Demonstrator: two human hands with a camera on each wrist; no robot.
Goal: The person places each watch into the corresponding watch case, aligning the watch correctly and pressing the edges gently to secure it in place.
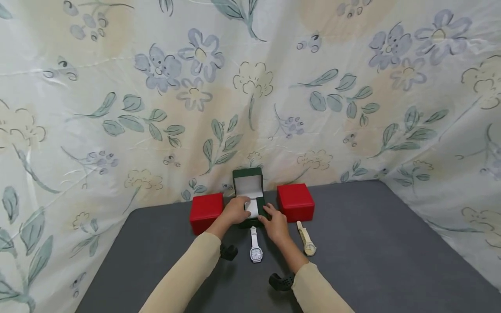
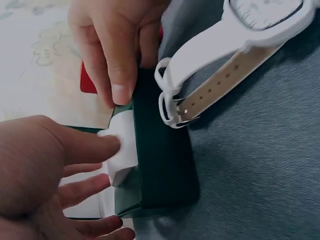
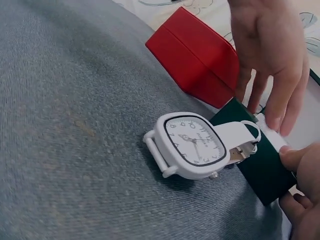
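Note:
A green watch box [image 1: 248, 172] stands with its lid raised and a white cushion [image 1: 252, 208] in its base. My left hand [image 1: 236, 210] reaches in from the left and pinches the cushion, its thumb on the white surface in the left wrist view. At the box's right side my right hand [image 1: 277, 226] grips the base, thumb at the upper edge and fingers along the end wall in the right wrist view. A white watch [image 3: 192, 142] with a squarish dial lies in front of the box, its buckled strap end close to the front wall.
Red boxes stand on both sides, one at left [image 1: 206, 211] and one at right [image 1: 295, 202]. A cream watch [image 1: 306, 240] lies before the right one. The dark grey tabletop [image 1: 372, 248] meets a floral cloth [image 1: 274, 108] behind.

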